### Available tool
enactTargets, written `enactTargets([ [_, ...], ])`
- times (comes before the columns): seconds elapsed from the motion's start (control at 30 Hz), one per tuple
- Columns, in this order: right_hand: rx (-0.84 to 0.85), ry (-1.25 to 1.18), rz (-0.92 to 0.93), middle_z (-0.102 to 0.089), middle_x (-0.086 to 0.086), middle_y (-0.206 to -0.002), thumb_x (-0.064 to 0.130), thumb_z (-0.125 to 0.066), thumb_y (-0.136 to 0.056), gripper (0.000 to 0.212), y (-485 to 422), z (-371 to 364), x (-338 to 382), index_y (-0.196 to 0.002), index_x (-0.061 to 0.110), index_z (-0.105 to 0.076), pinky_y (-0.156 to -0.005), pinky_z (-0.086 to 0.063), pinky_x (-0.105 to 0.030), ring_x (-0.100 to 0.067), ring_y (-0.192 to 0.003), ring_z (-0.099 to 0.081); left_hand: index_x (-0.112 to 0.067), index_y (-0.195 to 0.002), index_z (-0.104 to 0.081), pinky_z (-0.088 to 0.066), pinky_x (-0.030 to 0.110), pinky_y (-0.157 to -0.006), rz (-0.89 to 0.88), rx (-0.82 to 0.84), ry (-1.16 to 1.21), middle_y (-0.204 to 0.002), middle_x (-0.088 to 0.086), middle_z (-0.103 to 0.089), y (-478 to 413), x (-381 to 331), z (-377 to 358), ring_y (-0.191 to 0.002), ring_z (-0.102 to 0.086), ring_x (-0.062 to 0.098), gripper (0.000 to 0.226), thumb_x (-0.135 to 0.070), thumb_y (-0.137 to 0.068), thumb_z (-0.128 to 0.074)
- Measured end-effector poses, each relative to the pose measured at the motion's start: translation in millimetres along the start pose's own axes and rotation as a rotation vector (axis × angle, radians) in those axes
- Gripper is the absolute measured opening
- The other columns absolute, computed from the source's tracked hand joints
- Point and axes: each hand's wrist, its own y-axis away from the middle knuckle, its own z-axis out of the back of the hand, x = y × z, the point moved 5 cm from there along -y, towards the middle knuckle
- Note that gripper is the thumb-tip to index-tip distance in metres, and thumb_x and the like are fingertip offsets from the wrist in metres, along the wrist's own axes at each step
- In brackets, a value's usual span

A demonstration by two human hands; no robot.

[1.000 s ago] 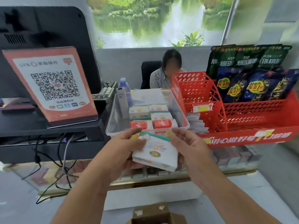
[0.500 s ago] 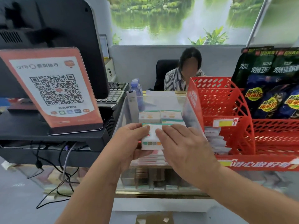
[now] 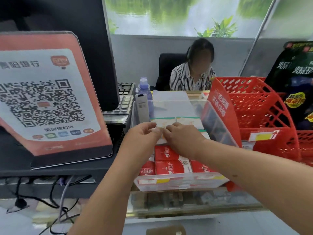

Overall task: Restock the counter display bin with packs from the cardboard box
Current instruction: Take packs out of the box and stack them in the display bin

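Note:
The clear plastic display bin (image 3: 179,183) stands on the counter straight ahead. Red packs (image 3: 169,167) fill its front rows and white packs with green edges (image 3: 187,120) lie at the back. My left hand (image 3: 144,134) and my right hand (image 3: 183,139) meet over the middle row with fingers curled. They pinch a white pack (image 3: 160,141) that lies low in the bin, mostly hidden under them. A corner of the cardboard box (image 3: 166,230) shows at the bottom edge.
A QR-code sign (image 3: 44,99) and a dark monitor stand close on the left, with a keyboard (image 3: 126,99) behind. A red basket rack (image 3: 257,109) with snack bags (image 3: 296,73) borders the bin's right side. A bottle (image 3: 144,87) and a seated person (image 3: 193,73) are beyond. Cables (image 3: 59,200) hang below.
Both hands carried the white pack up from in front of the counter and forward into the bin. It now sits low in the middle row, and the view has moved closer.

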Motion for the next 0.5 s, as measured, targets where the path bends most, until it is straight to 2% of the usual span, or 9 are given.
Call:
enactTargets([
  [0.13,0.009,-0.026,0.011,-0.06,-0.006,-0.121,0.027,-0.042,-0.101,0.033,-4,-6,3,-0.132,0.014,-0.045,-0.065,-0.049,-0.039,-0.028,-0.109,-0.058,-0.025,-0.126,-0.062,-0.053,0.038,-0.092,0.035,0.002,-0.002,-0.113,-0.007,-0.068,-13,6,-11,-0.103,-0.064,0.01,0.035,-0.035,-0.092,-0.06],
  [0.2,0.063,-0.046,0.01,-0.061,-0.006,-0.117,0.033,-0.044,-0.102,0.03,-1,-8,3,-0.126,0.017,-0.052,-0.069,-0.05,-0.04,-0.028,-0.106,-0.059,-0.027,-0.123,-0.064,-0.053,0.042,-0.093,0.057,0.003,0.018,-0.113,-0.006,-0.07,-16,11,-14,-0.102,-0.066,0.012,0.039,-0.042,-0.088,-0.061],
  [0.3,0.141,-0.067,0.0,-0.062,-0.006,-0.114,0.028,-0.051,-0.1,0.027,3,-10,1,-0.124,0.018,-0.054,-0.074,-0.055,-0.042,-0.028,-0.102,-0.06,-0.033,-0.109,-0.068,-0.054,0.046,-0.09,0.069,-0.024,0.004,-0.104,-0.01,-0.073,-21,19,-15,-0.099,-0.068,0.015,0.041,-0.054,-0.076,-0.057],
  [0.37,0.12,-0.099,-0.022,-0.062,-0.005,-0.115,0.029,-0.05,-0.1,0.028,1,-8,-1,-0.126,0.019,-0.053,-0.074,-0.052,-0.041,-0.027,-0.102,-0.06,-0.037,-0.097,-0.071,-0.055,0.044,-0.087,0.067,-0.042,0.025,-0.096,-0.012,-0.074,-22,21,-13,-0.093,-0.07,0.014,0.023,-0.05,-0.084,-0.057],
  [0.4,0.094,-0.121,-0.022,-0.061,-0.005,-0.116,0.03,-0.048,-0.099,0.03,0,-7,-1,-0.128,0.021,-0.051,-0.073,-0.05,-0.041,-0.027,-0.103,-0.059,-0.039,-0.089,-0.071,-0.057,0.041,-0.082,0.058,-0.058,0.031,-0.09,-0.013,-0.075,-21,20,-12,-0.087,-0.071,0.01,0.016,-0.045,-0.09,-0.056],
  [0.5,0.117,-0.226,0.028,-0.054,-0.003,-0.123,0.036,-0.04,-0.098,0.04,-4,-7,8,-0.137,0.028,-0.042,-0.079,-0.049,-0.042,-0.028,-0.11,-0.053,-0.038,-0.078,-0.066,-0.05,0.024,-0.062,0.02,-0.095,0.009,-0.072,-0.02,-0.071,-19,18,-9,-0.063,-0.063,-0.011,0.026,-0.036,-0.098,-0.051],
])
